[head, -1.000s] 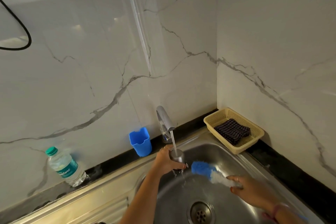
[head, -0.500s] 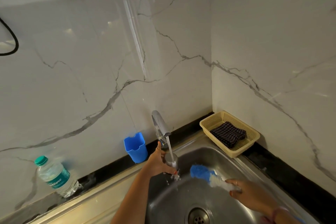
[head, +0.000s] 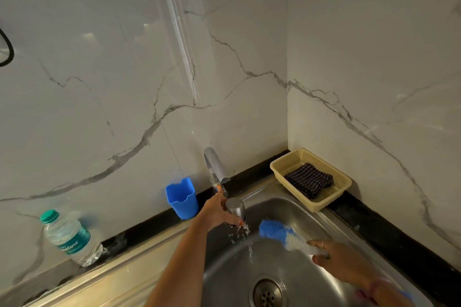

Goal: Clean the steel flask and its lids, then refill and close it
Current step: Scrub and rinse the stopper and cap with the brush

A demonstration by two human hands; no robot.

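Left hand (head: 219,212): steel lid (head: 235,207) is gripped under tap (head: 216,166) | Right hand (head: 341,258): brush (head: 287,235) is gripped right of tap, over sink (head: 287,209)

This is a home kitchen, seen at a corner washing-up spot. A stainless steel sink (head: 287,219) with a round drain (head: 268,293) fills the lower middle of the frame, a chrome tap (head: 215,164) rising at its back edge. White marble-look tiles with grey veins cover both walls, meeting in a corner at right of centre. Along the dark strip of the table (head: 399,237) stand a blue plastic holder (head: 182,197), a yellow mesh basket (head: 282,166) holding a folded checked cloth (head: 309,179), and, at lower left, a water bottle (head: 69,239) with a green cap.
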